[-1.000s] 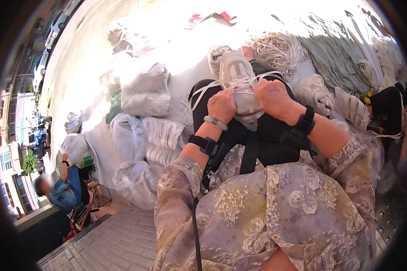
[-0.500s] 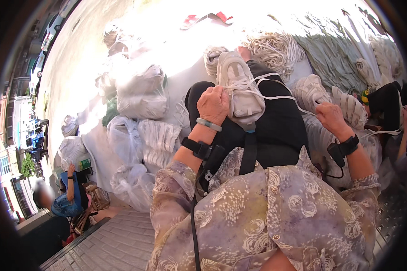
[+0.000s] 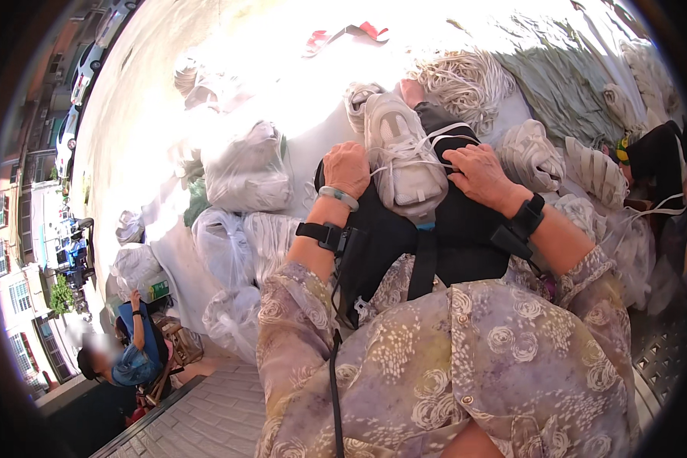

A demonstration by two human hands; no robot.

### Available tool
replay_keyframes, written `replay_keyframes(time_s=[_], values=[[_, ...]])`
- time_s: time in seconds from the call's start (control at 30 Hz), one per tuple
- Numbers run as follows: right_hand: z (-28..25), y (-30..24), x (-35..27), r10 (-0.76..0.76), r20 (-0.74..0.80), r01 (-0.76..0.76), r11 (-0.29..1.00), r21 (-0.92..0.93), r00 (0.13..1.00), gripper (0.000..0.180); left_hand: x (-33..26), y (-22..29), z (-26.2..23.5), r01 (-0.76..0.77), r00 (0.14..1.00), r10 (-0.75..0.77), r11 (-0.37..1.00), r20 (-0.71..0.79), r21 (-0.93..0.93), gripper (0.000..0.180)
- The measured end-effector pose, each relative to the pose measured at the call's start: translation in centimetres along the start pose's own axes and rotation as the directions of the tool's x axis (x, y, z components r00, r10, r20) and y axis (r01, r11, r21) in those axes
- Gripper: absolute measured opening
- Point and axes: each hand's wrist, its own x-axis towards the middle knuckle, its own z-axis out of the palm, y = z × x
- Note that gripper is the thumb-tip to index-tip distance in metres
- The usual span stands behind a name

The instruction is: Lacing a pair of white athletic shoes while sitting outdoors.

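A pale beige sneaker [image 3: 407, 172] rests across my black-trousered lap, its toe pointing away from me. White shoelace [image 3: 444, 131] is threaded through its eyelets, and a loose length loops out to the right over my leg. At the shoe's left edge, my left hand [image 3: 346, 169] is closed, fingers curled round a bit of lace that runs to the shoe. Just right of the shoe, my right hand [image 3: 478, 175] has its thumb and fingers bent together on the lace; the fingertips are partly hidden.
More pale shoes [image 3: 530, 156] lie to the right. A heap of white laces [image 3: 469, 88] sits beyond my knee, beside grey-green cloth [image 3: 561, 88]. Plastic-wrapped bundles [image 3: 248, 172] stand on the left. A person in blue [image 3: 133, 359] sits at far left; another person's dark-clad leg [image 3: 656, 164] shows at right.
My right hand has come left, from far out with the lace drawn taut to beside the shoe, and the lace has slackened. My left hand has shifted slightly left and away from the laces' middle.
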Motion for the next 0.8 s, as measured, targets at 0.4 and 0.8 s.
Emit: replay_keyframes(time_s=[0.4, 0.8], values=[[-2.7, 0.2, -2.1, -0.145, -0.129, 0.163, 0.975, 0.148, 0.981, 0.007, -0.3, 1.9, -3.6, 0.538, 0.842, -0.108, 0.106, 0.528, -0.836, 0.038], [-6.1, 5.4, -12.2, 0.011, -0.175, -0.008, 1.000, 0.020, 0.985, 0.003, -0.6, 3.1, 1.1, 0.327, 0.938, -0.300, 0.591, 0.176, -0.738, 0.040]])
